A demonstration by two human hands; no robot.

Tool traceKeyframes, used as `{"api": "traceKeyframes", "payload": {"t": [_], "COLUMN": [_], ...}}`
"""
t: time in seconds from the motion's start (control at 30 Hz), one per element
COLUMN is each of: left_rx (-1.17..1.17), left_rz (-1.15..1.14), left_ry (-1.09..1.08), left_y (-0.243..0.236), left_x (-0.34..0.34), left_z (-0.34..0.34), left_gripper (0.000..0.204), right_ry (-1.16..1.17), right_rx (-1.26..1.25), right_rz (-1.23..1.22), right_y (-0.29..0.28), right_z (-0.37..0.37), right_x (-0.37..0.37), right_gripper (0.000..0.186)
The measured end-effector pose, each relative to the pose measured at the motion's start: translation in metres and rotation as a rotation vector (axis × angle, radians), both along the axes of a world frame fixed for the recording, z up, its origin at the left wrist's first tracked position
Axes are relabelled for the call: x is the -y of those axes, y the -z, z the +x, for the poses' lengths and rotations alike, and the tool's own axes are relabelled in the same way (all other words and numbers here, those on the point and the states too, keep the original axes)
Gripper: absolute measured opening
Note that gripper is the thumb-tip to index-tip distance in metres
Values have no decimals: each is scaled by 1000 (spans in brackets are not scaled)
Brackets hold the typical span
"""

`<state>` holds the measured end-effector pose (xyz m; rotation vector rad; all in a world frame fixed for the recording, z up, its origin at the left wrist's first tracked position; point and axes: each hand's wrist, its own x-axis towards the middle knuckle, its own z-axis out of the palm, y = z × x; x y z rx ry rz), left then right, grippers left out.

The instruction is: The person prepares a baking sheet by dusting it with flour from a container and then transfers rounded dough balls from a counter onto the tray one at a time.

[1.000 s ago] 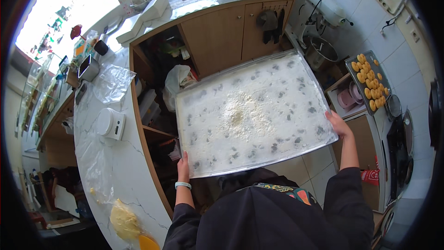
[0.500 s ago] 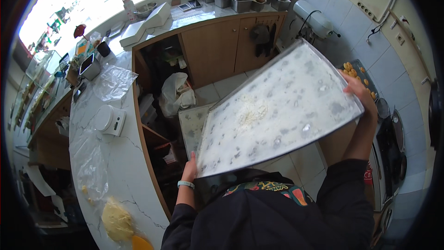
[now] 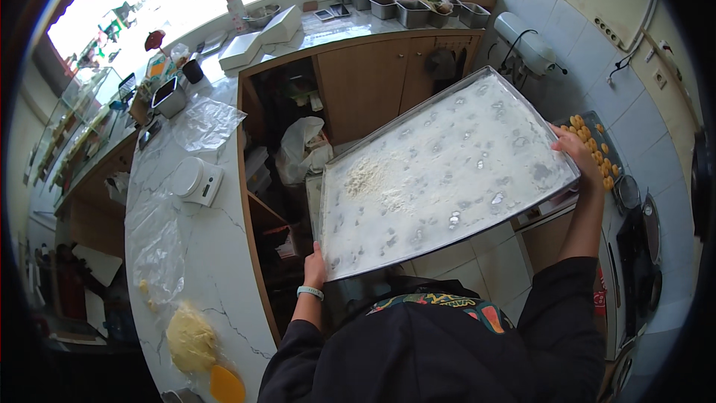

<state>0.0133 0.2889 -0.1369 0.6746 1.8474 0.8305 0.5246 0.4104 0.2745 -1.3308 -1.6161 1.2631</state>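
Large rectangular tray of grey metal [image 3: 447, 179], shallow, thin raised rim; centre of the frame, held above the floor. Surface: matt white flour coating [image 3: 425, 149], powdery, broken by scattered rounded grey patches, some shiny; a loose, crumbly cream-white flour heap [image 3: 365, 177] towards its left end. Long axis: slanting from lower left to upper right of the frame, one short end facing left, the other facing right and upward. Bare left hand [image 3: 315, 267], pale band at the wrist: clamped on the tray's lower-left corner, thumb along the rim, other fingers largely hidden. Bare right hand [image 3: 576, 154]: clamped on the right-hand short edge, fingertips out of sight beneath or behind it. Lower left of the frame: smooth, lumpy pale-yellow dough [image 3: 192, 339], flat orange scraper with rounded corners [image 3: 227, 385], both on a white, grey-veined, glossy counter [image 3: 231, 276].
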Motion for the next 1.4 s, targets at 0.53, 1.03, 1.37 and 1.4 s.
{"api": "traceKeyframes", "payload": {"t": [0.53, 1.03, 1.37, 1.4], "left_rx": [-183, -585, -28, -40], "left_rz": [738, 845, 677, 664], "left_ry": [-406, -41, 417, 438], "left_y": [-57, -222, -401, -405], "left_x": [-24, -80, -84, -81], "left_z": [20, -40, -40, -49], "left_gripper": [56, 47, 36, 36], "right_ry": [681, 960, 1026, 958], "right_rx": [-24, -269, -500, -511], "right_rz": [131, -68, -362, -471], "right_y": [200, 338, 458, 454], "right_z": [86, 0, -105, -120], "right_x": [15, 25, 60, 55], "right_gripper": [58, 75, 67, 66]}}
